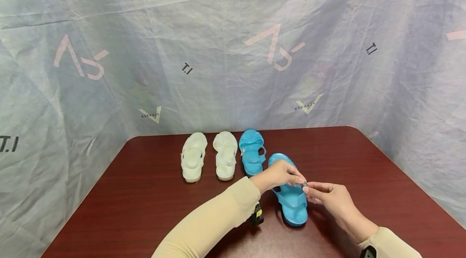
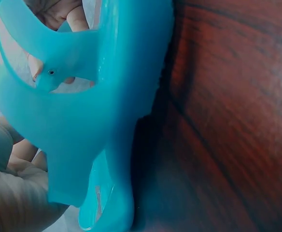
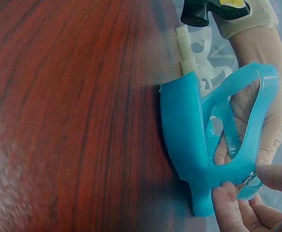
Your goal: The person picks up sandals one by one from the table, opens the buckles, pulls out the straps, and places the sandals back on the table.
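A blue sandal (image 1: 293, 214) lies sole down on the table, toe pointing away, with a small metal buckle (image 3: 249, 179) on the outer side of its strap. Reaching across the sandal from the left, my left hand (image 1: 281, 174) pinches the strap near the buckle between thumb and fingertips. From the right side, my right hand (image 1: 333, 198) pinches the strap at the same buckle with thumb and forefinger. In the left wrist view, the sandal strap (image 2: 73, 130) covers part of both hands. The fingertips partly hide the buckle.
Behind the worked sandal stands a second blue sandal (image 1: 252, 151). Left of it are two white sandals, one nearer (image 1: 225, 157) and one farther left (image 1: 193, 157). All lie on a dark red wooden table (image 1: 145, 205), enclosed by hanging grey printed cloth (image 1: 218, 47).
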Action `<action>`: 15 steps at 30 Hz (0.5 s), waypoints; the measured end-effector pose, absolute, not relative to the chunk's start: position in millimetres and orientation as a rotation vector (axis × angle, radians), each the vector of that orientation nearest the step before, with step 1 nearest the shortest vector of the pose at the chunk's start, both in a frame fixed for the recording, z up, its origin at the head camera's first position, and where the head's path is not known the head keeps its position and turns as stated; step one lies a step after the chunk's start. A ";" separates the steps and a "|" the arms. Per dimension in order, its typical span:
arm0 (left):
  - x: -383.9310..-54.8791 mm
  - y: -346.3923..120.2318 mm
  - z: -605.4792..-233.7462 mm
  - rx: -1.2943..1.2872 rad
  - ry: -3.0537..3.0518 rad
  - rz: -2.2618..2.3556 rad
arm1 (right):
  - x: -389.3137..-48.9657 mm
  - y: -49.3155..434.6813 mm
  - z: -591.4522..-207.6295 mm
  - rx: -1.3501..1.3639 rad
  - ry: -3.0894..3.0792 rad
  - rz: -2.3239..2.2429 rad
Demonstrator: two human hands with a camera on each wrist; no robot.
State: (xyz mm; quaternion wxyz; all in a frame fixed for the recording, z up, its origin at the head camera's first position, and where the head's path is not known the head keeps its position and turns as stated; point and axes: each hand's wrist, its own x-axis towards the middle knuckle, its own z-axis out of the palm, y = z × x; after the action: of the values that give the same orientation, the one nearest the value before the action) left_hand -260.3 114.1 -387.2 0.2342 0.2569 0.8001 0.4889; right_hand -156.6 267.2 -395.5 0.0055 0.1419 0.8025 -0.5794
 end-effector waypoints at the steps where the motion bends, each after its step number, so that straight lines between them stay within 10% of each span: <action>1: -260.0 114.0 -386.8 0.708 2.197 1.343 | -156.6 267.2 -395.4 0.442 2.521 -1.806; 15: -251.2 108.6 -380.5 0.703 2.315 1.295 | -157.0 264.4 -394.6 0.492 2.378 -1.995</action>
State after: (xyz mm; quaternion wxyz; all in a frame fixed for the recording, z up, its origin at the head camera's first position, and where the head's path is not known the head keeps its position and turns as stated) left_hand -251.2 108.6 -380.5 0.1973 0.2512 0.8270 0.4626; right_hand -157.0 264.4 -394.6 -0.0006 0.1564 0.7566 -0.6348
